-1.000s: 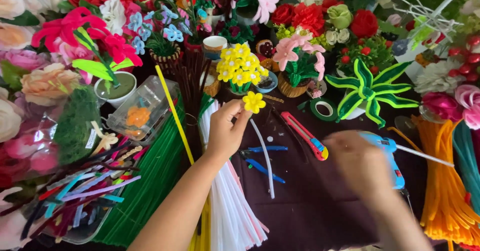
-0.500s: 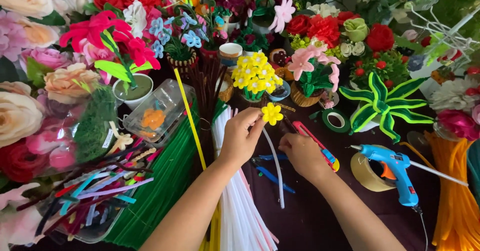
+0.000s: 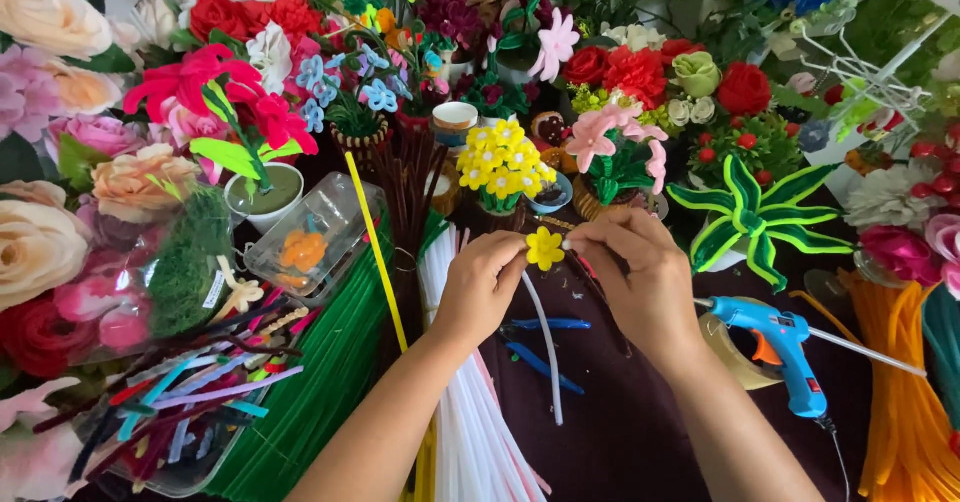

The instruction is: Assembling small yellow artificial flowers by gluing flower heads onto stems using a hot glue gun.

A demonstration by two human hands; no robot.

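Yellow pipe-cleaner flower [image 3: 545, 248] sits mid-frame, pinched from both sides: left hand [image 3: 482, 284] fingers closed on its 9 o'clock edge, right hand [image 3: 640, 270] fingertips closed on the 3 o'clock edge, prob. to keep petals steady and facing up. White stem [image 3: 545, 347] hangs toward 6 o'clock. Blue glue gun [image 3: 780, 347] rests at 4 o'clock w/ nozzle toward the work, near the right hand. Green pipe-cleaner bundle [image 3: 310, 402] at 8 o'clock, well apart.
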